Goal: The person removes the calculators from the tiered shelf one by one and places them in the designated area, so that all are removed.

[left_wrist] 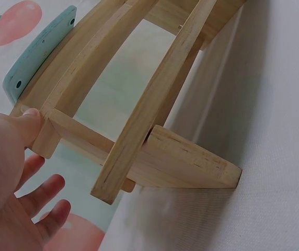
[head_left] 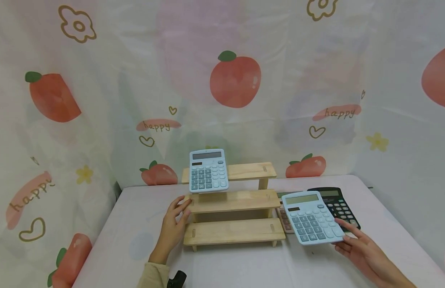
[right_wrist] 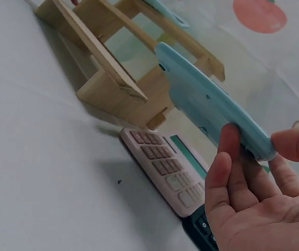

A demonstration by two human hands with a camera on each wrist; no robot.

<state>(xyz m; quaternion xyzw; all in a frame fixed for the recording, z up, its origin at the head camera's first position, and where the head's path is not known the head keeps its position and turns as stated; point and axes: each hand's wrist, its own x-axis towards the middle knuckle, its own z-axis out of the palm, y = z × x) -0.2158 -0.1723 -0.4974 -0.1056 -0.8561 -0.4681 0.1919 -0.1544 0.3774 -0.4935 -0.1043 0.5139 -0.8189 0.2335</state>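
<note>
My left hand (head_left: 173, 224) is at the left end of a three-tier wooden stand (head_left: 236, 232), pinching the middle plank's end by thumb and forefinger. In the left wrist view the other fingers (left_wrist: 49, 194) spread apart, off the wood. A light blue calculator (head_left: 208, 171) leans upright on the stand's upper left part. To the right of the stand, my right hand (head_left: 366, 254) grips a second light blue calculator (head_left: 312, 218) by its lower right corner. In the right wrist view this calculator (right_wrist: 207, 99) is raised above the table, thumb on one face and fingers on the other.
A pink calculator (right_wrist: 160, 167) lies on the table beside the stand, partly covered in the head view. Next to it is a black calculator (head_left: 342, 208). A small black object (head_left: 177, 279) sits near my left sleeve. Printed cloth (head_left: 265, 132) hangs behind the white table (head_left: 240, 268).
</note>
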